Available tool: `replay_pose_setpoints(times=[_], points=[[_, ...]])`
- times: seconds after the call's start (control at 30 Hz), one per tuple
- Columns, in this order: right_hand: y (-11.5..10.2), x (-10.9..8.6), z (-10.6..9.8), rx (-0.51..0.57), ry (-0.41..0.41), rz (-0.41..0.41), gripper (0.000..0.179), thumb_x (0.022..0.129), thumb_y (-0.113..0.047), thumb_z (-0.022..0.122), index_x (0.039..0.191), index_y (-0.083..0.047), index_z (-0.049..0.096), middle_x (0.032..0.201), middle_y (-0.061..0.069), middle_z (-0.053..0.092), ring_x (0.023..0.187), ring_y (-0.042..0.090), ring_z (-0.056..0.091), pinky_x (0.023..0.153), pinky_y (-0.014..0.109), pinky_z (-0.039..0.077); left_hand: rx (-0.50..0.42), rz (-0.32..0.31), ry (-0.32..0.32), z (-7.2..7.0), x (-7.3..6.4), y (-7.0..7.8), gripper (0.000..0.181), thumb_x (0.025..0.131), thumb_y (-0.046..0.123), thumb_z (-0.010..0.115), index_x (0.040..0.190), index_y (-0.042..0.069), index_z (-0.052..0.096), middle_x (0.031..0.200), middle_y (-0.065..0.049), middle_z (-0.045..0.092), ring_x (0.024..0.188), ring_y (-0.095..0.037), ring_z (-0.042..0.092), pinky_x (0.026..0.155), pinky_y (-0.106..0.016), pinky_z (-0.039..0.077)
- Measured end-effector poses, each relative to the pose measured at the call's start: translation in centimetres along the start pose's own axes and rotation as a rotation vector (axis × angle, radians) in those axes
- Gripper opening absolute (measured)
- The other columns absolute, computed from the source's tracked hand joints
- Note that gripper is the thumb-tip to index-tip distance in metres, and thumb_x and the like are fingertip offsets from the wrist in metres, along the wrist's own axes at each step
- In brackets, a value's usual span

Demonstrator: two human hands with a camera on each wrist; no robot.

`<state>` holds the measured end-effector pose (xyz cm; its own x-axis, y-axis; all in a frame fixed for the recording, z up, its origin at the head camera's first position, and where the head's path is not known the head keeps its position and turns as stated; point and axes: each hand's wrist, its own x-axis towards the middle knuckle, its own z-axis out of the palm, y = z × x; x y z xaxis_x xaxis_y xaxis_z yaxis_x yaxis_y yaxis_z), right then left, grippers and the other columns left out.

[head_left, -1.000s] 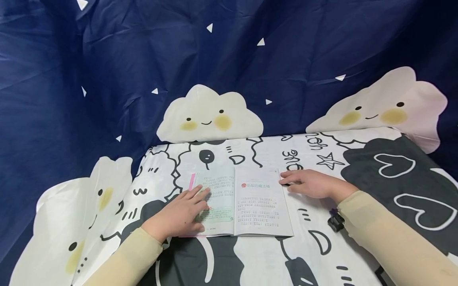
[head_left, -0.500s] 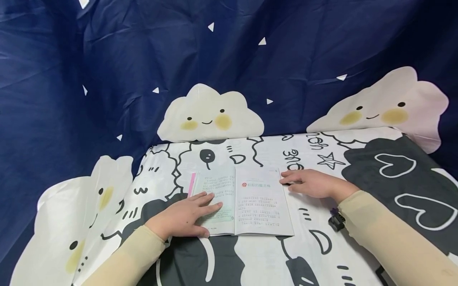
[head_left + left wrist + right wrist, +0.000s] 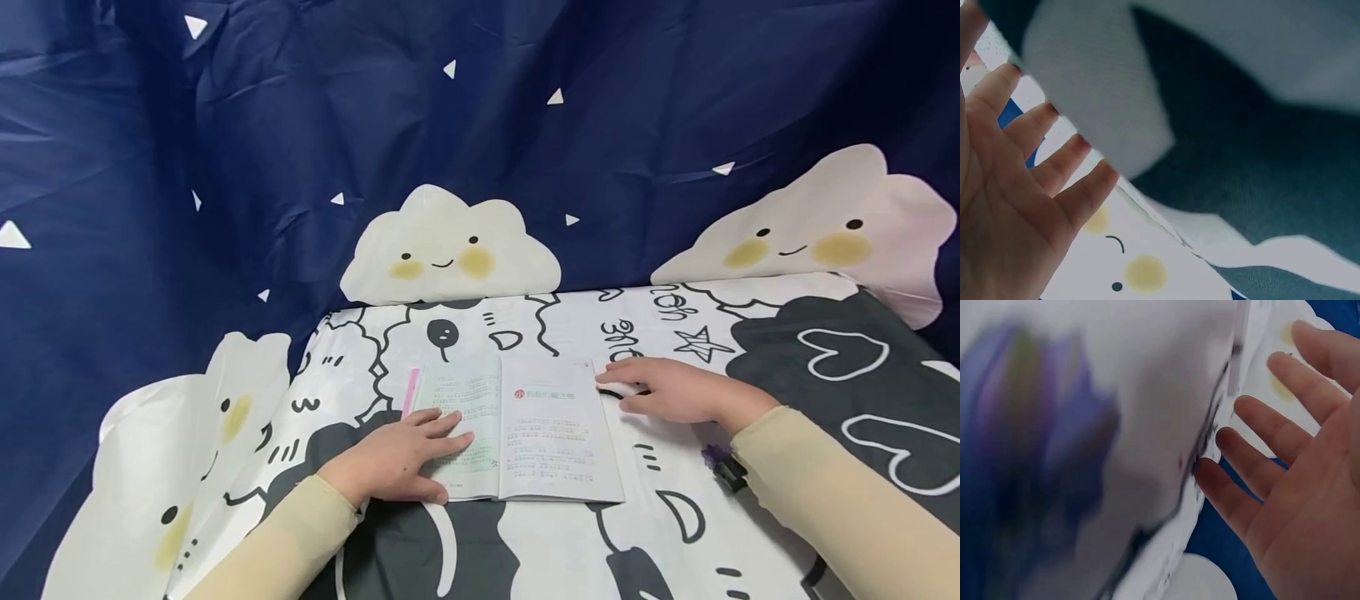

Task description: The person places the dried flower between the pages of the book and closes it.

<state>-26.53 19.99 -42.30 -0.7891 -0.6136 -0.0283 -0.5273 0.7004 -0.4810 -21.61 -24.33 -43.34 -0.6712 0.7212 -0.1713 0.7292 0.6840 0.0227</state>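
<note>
An open book (image 3: 555,433) with printed text lies flat on a black-and-white patterned cloth; a pink strip shows along its left edge. My left hand (image 3: 397,458) rests on the lower left page, palm down with its fingers spread, hiding part of the text. At the book's upper right edge, my right hand (image 3: 678,392) has its fingertips beside the page; whether they touch it is unclear. In the left wrist view, the fingers (image 3: 1041,128) are extended against the cloth. The right wrist view has the fingers (image 3: 1272,428) nearly straight, with nothing gripped.
The patterned cloth (image 3: 525,550) covers the surface under the book. Behind it hangs a dark blue curtain (image 3: 465,108) with white triangles. Cloud-shaped cutouts (image 3: 450,250) stand along the back and left. A small black device with a purple piece (image 3: 725,467) sits under the right wrist.
My left hand has slid down the left page toward its near edge, uncovering more of the upper text. The right hand has stayed by the right edge. The head view has shifted slightly.
</note>
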Motion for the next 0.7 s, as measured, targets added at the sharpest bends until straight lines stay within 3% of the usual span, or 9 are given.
replay_pose_setpoints(times=[0.33,0.57,0.7], points=[[2.3,-4.5,-2.2,-0.059,0.087,-0.062,0.036,0.092,-0.027,0.075,0.129,-0.026,0.071,0.144,0.012,0.055,0.134,0.040,0.047,0.101,0.060,0.040,-0.016,0.001,0.009,-0.1,-0.1,-0.1,0.082,0.084,0.060,0.072,0.156,0.032,0.043,0.162,-0.003,0.036,0.147,-0.035,0.032,0.110,-0.049,0.038],[3.8,-7.0,-2.1,-0.121,0.104,-0.125,0.033,0.090,-0.027,0.078,0.122,-0.033,0.072,0.137,0.005,0.060,0.124,0.032,0.056,0.094,0.038,0.048,-0.024,-0.009,-0.006,0.0,0.0,0.1,0.082,0.083,0.058,0.073,0.155,0.034,0.044,0.162,-0.001,0.035,0.146,-0.033,0.033,0.107,-0.050,0.041],[4.4,-8.2,-1.9,-0.163,0.106,-0.132,0.038,0.088,-0.026,0.079,0.122,-0.038,0.070,0.141,0.005,0.056,0.128,0.023,0.052,0.091,0.031,0.048,-0.012,-0.011,0.002,0.0,0.1,0.2,0.081,0.083,0.059,0.074,0.155,0.034,0.044,0.161,-0.001,0.036,0.146,-0.033,0.034,0.106,-0.050,0.041]])
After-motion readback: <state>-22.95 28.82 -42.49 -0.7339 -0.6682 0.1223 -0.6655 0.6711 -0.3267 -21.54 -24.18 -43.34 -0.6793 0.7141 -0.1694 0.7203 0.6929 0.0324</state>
